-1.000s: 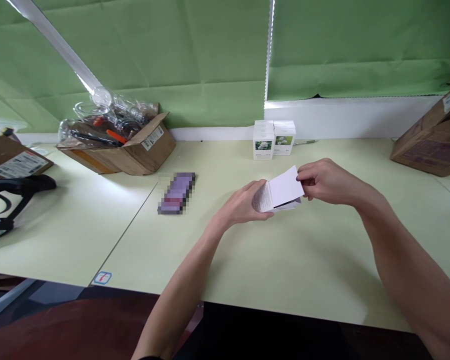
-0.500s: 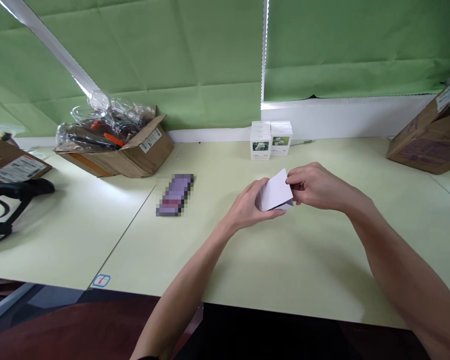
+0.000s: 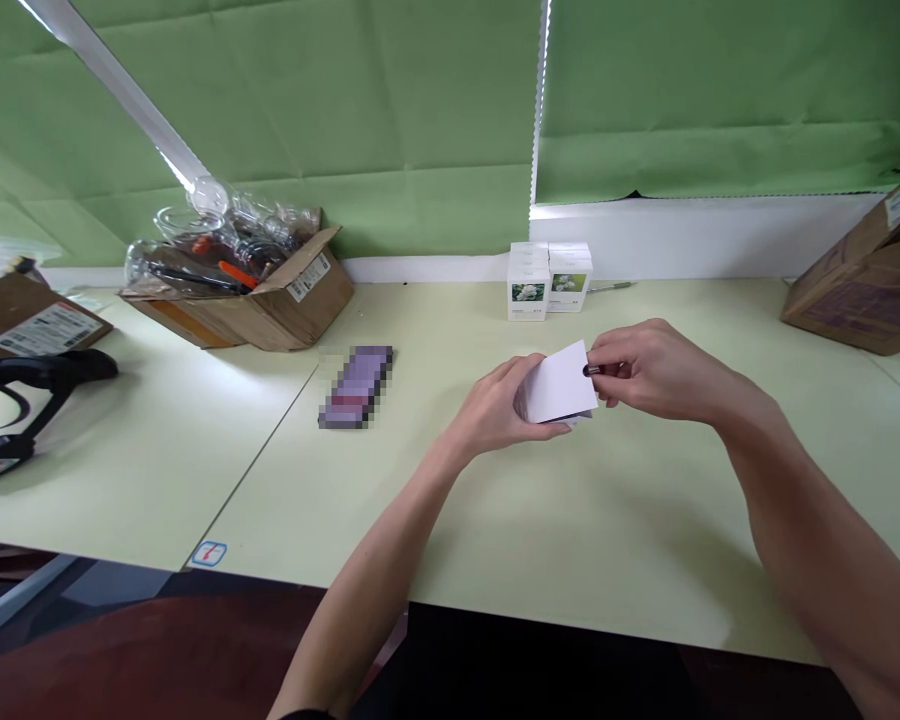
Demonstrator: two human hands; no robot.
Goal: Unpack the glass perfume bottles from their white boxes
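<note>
I have the left grip (image 3: 495,410) closed around a white folded card (image 3: 556,385), held just above the worktop (image 3: 630,520). The right grip (image 3: 652,372) pinches a small dark piece (image 3: 591,370) at the card's edge. A slackened pinch could drop that piece, and it might roll away

The left hand (image 3: 495,405) is held curled, fingers bent toward the right. The right hand (image 3: 649,370) is raised just beside it, fingers pinched together. Both forearms (image 3: 810,510) are angled inward from the near side.
</note>
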